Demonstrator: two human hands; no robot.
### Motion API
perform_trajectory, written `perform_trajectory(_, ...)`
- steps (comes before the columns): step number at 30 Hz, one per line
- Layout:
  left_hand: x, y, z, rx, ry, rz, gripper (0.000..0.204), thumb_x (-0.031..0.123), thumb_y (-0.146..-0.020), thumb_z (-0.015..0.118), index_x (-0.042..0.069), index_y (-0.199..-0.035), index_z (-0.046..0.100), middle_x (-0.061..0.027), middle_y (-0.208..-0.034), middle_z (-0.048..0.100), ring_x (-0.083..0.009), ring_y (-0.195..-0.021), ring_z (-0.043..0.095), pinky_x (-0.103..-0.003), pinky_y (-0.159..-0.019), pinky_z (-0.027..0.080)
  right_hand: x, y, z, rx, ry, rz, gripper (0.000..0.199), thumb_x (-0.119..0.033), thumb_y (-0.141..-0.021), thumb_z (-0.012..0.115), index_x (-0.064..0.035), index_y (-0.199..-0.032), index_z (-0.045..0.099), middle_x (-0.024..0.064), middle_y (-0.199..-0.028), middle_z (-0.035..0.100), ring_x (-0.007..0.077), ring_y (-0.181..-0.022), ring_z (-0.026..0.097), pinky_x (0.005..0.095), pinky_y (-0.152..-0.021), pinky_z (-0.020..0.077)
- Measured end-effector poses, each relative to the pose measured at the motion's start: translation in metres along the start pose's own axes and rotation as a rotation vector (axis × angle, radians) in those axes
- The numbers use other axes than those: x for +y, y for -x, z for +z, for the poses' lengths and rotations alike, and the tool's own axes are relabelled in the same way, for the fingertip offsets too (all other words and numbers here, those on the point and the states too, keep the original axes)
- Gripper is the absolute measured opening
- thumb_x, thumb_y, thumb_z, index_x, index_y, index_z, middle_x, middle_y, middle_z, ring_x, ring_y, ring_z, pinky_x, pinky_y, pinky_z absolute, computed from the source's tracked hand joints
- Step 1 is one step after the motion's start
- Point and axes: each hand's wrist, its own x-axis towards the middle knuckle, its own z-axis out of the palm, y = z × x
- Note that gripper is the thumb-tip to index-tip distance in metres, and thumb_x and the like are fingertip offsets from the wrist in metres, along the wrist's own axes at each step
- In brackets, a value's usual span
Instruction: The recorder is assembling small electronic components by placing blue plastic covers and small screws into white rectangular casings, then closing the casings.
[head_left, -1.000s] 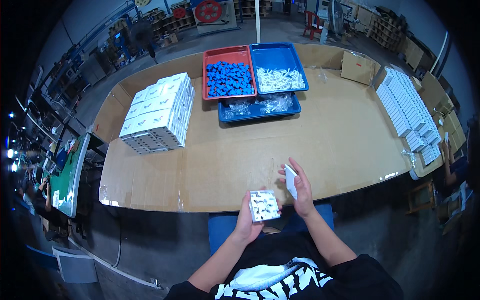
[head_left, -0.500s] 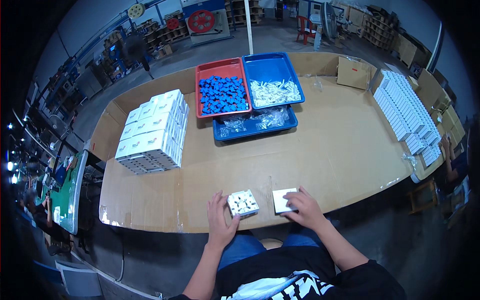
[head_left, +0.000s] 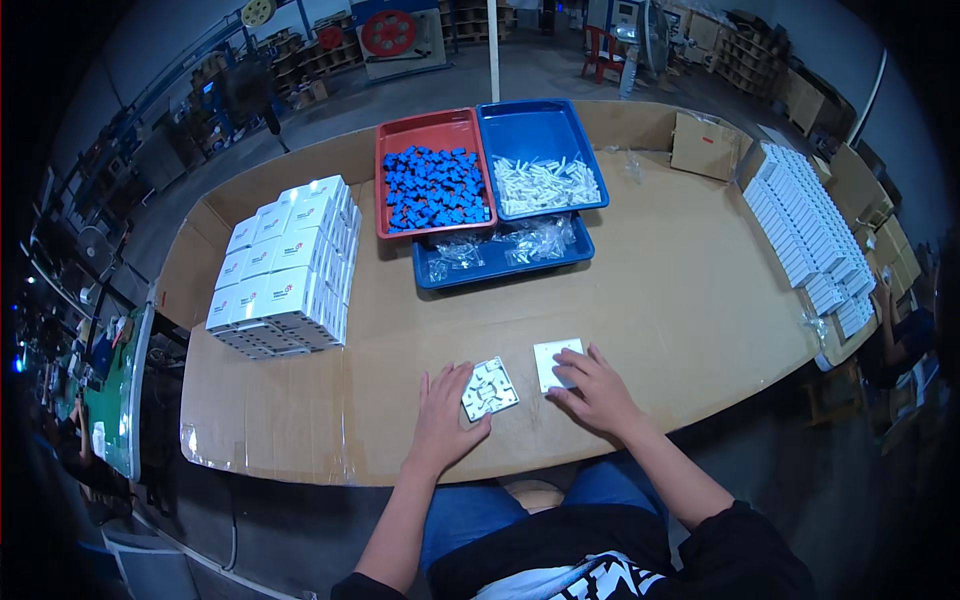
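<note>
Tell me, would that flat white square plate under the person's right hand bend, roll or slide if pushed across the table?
The white square plate looks like thin moulded plastic, so it is probably stiff and light. Lying flat under the right hand, it has no round side and should not roll or tip. On the smooth brown table it would likely slide easily.

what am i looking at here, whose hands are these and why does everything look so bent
This is one picture from a wide fisheye camera worn on a person's head, looking down; that lens bends straight edges. There is no machine, only the person's two bare hands. The left hand lies flat on the cardboard-covered table, touching a square white part with holes. The right hand rests on a plain white plate. Neither has a closed grip on anything. Farther back are a stack of white boxes, a red tray of blue pieces, a blue tray of white pieces and rows of white items.
</note>
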Motion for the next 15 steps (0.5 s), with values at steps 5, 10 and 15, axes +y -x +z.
perform_trajectory(5, -0.008, -0.012, 0.003, 0.014, 0.011, 0.032, 0.076, 0.023, -0.077, 0.071, 0.006, -0.147, 0.048, -0.0162, -0.152, 0.050, -0.0379, -0.147, 0.039, -0.059, -0.126, 0.017, 0.019, -0.042, 0.004, -0.017, -0.008, -0.003, 0.029, -0.029, -0.096, 0.067, -0.0045, -0.110, 0.072, 0.0116, -0.122, 0.069, 0.0316, -0.121, 0.062, 0.0579, -0.118, 0.0348)
perform_trajectory(10, -0.003, -0.012, -0.003, 0.059, 0.011, 0.045, 0.075, 0.027, -0.078, 0.072, 0.006, -0.146, 0.049, -0.0185, -0.154, 0.046, -0.0401, -0.148, 0.037, -0.058, -0.125, 0.020, 0.051, -0.116, -0.022, 0.212, -0.020, 0.085, 0.016, -0.018, -0.094, 0.067, -0.0056, -0.104, 0.072, 0.0129, -0.097, 0.069, 0.0333, -0.093, 0.067, 0.0462, -0.080, 0.0532)
perform_trajectory(15, -0.006, -0.014, 0.002, 0.069, 0.017, 0.046, 0.075, 0.033, -0.080, 0.075, 0.005, -0.145, 0.051, -0.0201, -0.152, 0.046, -0.0408, -0.147, 0.038, -0.057, -0.124, 0.023, 0.099, -0.205, -0.032, 0.107, 0.161, 0.192, 0.017, -0.015, -0.094, 0.065, -0.0108, -0.108, 0.072, 0.0128, -0.099, 0.068, 0.0335, -0.094, 0.067, 0.0474, -0.079, 0.0535)
